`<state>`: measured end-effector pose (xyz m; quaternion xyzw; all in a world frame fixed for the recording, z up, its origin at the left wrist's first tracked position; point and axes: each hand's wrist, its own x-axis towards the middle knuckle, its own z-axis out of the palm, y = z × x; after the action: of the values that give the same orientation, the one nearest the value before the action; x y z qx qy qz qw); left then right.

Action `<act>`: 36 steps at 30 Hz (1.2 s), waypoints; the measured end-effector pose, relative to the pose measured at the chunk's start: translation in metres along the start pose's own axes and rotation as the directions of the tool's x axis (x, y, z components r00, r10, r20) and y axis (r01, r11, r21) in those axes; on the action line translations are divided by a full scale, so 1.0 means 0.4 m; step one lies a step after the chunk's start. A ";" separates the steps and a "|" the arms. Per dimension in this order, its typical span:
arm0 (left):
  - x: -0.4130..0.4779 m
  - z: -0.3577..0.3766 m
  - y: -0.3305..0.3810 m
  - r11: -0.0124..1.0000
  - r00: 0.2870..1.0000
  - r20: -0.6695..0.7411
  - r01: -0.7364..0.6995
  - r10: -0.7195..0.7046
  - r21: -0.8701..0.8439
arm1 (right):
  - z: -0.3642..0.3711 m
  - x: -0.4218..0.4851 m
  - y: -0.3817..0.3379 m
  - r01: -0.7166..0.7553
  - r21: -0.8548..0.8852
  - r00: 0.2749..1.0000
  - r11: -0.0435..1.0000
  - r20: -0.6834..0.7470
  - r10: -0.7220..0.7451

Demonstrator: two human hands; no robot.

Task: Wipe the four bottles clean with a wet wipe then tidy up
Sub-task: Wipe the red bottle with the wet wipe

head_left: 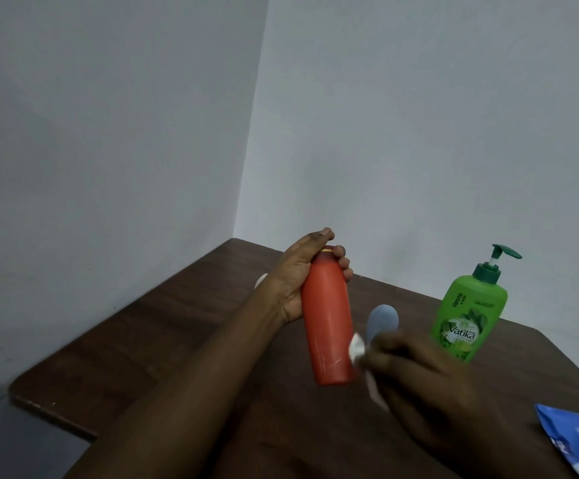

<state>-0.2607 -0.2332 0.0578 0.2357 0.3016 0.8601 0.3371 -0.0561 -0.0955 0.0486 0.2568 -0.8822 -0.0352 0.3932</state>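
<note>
Far left was just the dark wood table [136, 344], its rounded corner out at about 9 o'clock. A small pale thing [260, 280] peeked out behind the left wrist, no idea what it was tbh.

The left hand [298, 281] was wrapped round the cap end of the orange-red bottle [329, 326], thumb up top and fingers curled round the far side, holding it off the table. The bottle's long axis ran pretty much 12 to 6: cap at 12, flat base at 6 toward the person, leaning a hair to 5. Plain plastic, no label on the side showing, a thin gold band under the cap, a few pale streaks down near the base.

The bit that mattered: the white wet wipe [356, 348] sat right against the bottle's lower flank on its 3 o'clock side, looked like touching. It was bunched in the right hand [430, 385], which came in from about 4 o'clock. That hand was blurry, but it was clamped on the wipe. My guess is the strokes want to follow that 12-6 line, the right hand being nearer the base.

Just past it, a grey-blue rounded thing [382, 321], probably another bottle. The green Vatika pump bottle [468, 316] stood upright at 3 o'clock, well apart. A blue wipes pack [578, 440] lay at 5 o'clock, cut off by the edge.
</note>
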 end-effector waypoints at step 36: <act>0.005 -0.008 -0.028 0.963 0.999 -0.025 0.037 -0.032 0.266 | 0.106 -0.011 -0.092 0.516 -0.146 0.819 0.844 0.373 -0.436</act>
<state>-0.2591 -0.2265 0.0483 0.2647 0.4221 0.8082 0.3141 -0.0683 -0.1312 0.0068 0.4114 -0.8305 -0.2815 0.2485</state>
